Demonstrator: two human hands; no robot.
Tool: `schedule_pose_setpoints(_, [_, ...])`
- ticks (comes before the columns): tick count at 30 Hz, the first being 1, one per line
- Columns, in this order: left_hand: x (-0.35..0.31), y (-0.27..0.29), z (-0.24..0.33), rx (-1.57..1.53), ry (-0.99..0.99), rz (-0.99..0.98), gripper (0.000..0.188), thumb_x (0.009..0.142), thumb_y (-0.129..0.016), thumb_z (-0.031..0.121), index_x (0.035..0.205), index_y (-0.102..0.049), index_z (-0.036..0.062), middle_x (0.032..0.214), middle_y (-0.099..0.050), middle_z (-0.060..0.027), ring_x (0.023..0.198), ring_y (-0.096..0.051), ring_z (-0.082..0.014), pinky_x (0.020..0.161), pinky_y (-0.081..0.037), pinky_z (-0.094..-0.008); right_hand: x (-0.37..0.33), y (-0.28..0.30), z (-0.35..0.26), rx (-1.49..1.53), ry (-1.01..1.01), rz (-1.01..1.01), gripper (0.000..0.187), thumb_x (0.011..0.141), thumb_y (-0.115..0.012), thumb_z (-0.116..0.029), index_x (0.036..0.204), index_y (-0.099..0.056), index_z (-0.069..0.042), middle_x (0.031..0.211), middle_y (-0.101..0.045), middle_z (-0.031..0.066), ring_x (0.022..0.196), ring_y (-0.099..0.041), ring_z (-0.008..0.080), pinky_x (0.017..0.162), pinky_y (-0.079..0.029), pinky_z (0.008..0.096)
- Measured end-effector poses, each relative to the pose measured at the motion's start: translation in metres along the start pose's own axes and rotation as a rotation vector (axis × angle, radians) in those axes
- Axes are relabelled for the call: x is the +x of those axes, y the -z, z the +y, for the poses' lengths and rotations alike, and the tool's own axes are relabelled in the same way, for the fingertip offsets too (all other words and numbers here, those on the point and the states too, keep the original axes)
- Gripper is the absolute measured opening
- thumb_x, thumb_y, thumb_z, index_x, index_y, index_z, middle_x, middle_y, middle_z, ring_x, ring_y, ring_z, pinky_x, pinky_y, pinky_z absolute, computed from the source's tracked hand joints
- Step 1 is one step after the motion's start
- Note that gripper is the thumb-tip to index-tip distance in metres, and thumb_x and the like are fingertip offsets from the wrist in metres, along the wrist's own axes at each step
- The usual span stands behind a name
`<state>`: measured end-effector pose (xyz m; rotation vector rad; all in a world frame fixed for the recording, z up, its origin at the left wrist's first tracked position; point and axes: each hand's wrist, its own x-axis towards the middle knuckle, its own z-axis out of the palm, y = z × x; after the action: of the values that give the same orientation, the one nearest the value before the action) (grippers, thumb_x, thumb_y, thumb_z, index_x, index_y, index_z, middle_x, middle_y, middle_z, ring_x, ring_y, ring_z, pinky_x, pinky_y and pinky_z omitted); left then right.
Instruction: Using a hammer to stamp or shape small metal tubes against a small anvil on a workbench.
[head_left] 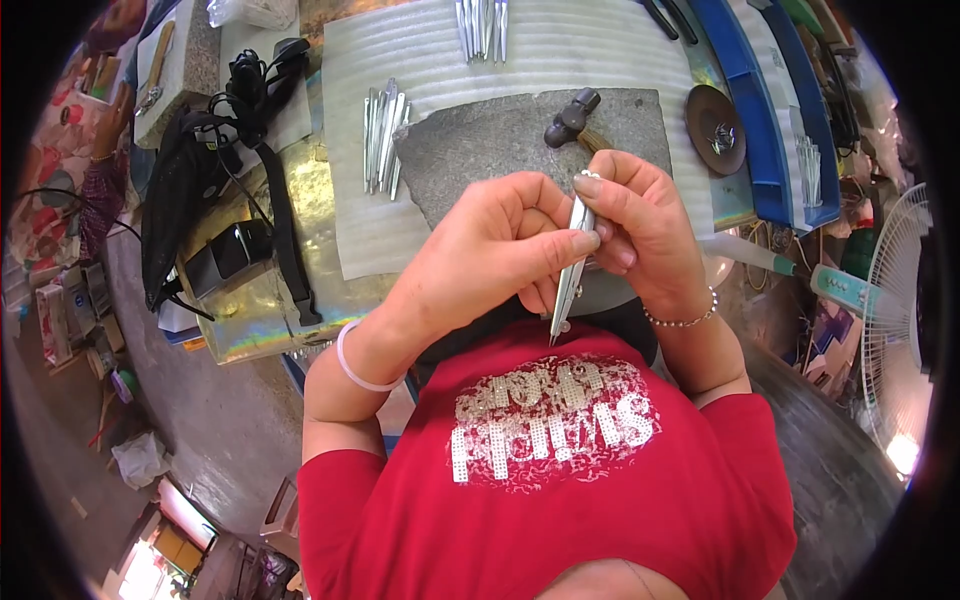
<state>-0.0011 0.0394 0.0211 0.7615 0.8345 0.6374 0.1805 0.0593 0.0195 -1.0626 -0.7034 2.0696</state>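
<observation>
In front of my chest, both hands hold a slim silver metal tool (568, 283), which looks like a pair of drawing compasses with its legs together. Its pointed end slants down toward my red shirt, and a small round screw shows near the tip. My left hand (520, 235) pinches the middle between thumb and fingers. My right hand (640, 215) grips the upper end, where a small pale piece peeps out by the thumb tip. Beyond my hands, a hammer (570, 118) with a dark head and wooden handle lies on a grey stone slab (470, 140).
Slender silver metal pieces (383, 135) lie bundled left of the slab, and another bundle (482, 28) sits at the far edge. On the right are a brown round dish (712, 125) with small parts, a blue tray (765, 160) and a fan (900, 310). A black bag (185, 205) lies left.
</observation>
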Motion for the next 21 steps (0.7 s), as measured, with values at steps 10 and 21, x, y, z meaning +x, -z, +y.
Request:
schedule_pose_setpoints(10, [-0.04,-0.007,-0.014,0.257,-0.477,0.468,0.024,0.081,-0.063,-0.008,0.101,-0.051,-0.0039,0.072,-0.059,-0.0044,0.068,-0.06,-0.0089,0.059,-0.049,-0.021,-0.013,0.063,-0.074,-0.895,0.522,0.35,0.018,0.092,-0.053,-0.014,0.08,-0.053,-0.002,0.068,-0.058,0.0025,0.052,-0.048,0.0048,0.046,-0.036,0.02])
schedule_pose_setpoints(21, [-0.045,-0.015,-0.046,0.064,-0.303,0.268,0.018,0.083,-0.064,-0.006,0.1,-0.057,-0.0049,0.083,-0.067,-0.0089,0.076,-0.063,-0.0102,0.068,-0.051,-0.0212,-0.002,0.058,-0.03,-1.267,0.687,0.225,0.022,0.083,-0.062,-0.009,0.102,-0.059,0.001,0.084,-0.058,0.0099,0.069,-0.058,0.0194,0.063,-0.046,0.0294])
